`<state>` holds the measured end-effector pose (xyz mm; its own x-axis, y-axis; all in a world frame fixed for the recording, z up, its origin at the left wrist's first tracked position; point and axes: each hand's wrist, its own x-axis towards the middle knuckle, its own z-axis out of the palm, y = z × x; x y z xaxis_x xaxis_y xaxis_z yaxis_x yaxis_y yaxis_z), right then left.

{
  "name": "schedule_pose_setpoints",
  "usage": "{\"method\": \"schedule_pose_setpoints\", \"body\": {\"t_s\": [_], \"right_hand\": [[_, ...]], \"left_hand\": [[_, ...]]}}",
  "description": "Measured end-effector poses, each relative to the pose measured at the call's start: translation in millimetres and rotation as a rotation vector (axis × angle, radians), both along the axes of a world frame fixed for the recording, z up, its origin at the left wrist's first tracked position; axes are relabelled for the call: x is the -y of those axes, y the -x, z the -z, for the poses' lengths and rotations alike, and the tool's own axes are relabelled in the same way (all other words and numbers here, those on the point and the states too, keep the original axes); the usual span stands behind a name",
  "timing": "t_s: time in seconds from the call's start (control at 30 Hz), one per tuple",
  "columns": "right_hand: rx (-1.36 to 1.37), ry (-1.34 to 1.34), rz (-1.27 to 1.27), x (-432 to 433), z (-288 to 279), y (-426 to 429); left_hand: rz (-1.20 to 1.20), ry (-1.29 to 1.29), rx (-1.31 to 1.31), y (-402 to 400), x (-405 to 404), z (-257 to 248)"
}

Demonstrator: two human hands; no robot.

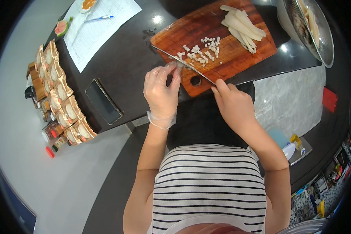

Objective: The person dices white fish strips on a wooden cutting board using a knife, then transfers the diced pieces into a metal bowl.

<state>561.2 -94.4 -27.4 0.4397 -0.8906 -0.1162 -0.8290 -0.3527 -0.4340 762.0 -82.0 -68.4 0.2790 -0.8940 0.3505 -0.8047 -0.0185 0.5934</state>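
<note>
My right hand (235, 101) grips the handle of a kitchen knife (193, 70). Its long thin blade slants across the near left part of a wooden cutting board (237, 65). In a clear plastic glove, my left hand (162, 87) pinches pale vegetable pieces (179, 63) at the board's edge, close against the blade; the fingers partly hide them. Small white dice (203, 54) lie scattered beyond the knife. Towards the board's far right corner rests a pile of long, flat pale slices (241, 26).
A metal strainer (324, 55) holding more pale strips sits at far right. Leftward on the dark table (128, 67) are a smartphone (103, 101), a paper sheet (96, 35) with a pen (101, 18), a cut fruit piece (61, 28) and gold packets (63, 93). Jars (48, 130) stand beyond the packets.
</note>
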Motion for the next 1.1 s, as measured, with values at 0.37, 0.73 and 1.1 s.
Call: {"method": "schedule_pose_setpoints", "body": {"t_s": [0.37, 0.73, 1.1], "right_hand": [[-0.025, 0.060, 0.019, -6, 1, 12], [0.059, 0.064, 0.074, 2, -3, 13], [0.033, 0.097, 0.020, -1, -2, 0]], "left_hand": [[-0.005, -0.096, -0.035, 2, 4, -3], [0.012, -0.072, -0.143, 6, 10, -10], [-0.008, -0.046, -0.097, 3, 3, 1]]}}
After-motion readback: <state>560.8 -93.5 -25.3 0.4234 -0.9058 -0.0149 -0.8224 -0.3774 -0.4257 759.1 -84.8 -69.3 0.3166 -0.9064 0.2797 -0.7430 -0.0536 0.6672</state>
